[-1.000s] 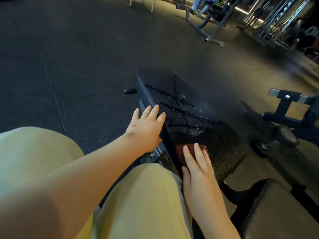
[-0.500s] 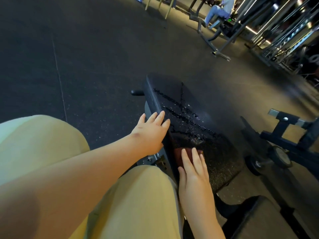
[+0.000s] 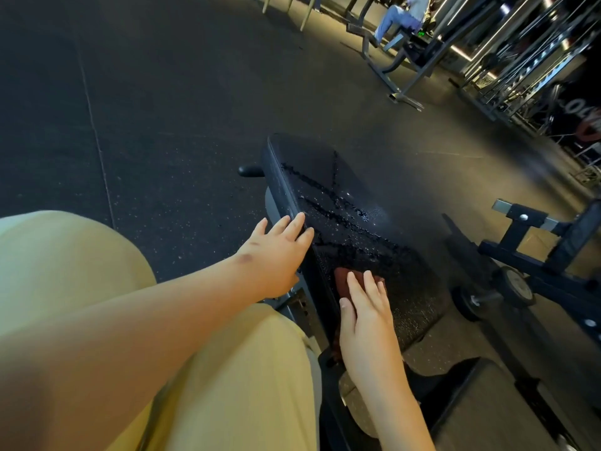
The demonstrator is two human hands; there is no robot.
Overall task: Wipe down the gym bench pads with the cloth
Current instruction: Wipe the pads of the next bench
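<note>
Cloth [image 3: 344,282], one, lies under the flat right grip [image 3: 367,317]; flat left grip [image 3: 276,255] touches the wet pad [image 3: 322,177].

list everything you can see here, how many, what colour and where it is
bench pad: one, black, beaded with droplets, centre
cloth: one, reddish brown, near end of the bench pad, under the right hand
second pad: one, dark, lower right
knob: one, black, sticking out left of the bench pad
wheeled frame: one, black, right edge
machine frame: one, grey, top right
seated person: one, pale blue trousers, on that machine
floor: dark, speckled, all around
trouser legs: two, tan, lower left
left hand: fingers straight, against the bench pad's left edge
right hand: fingers straight, pressing on the cloth
</note>
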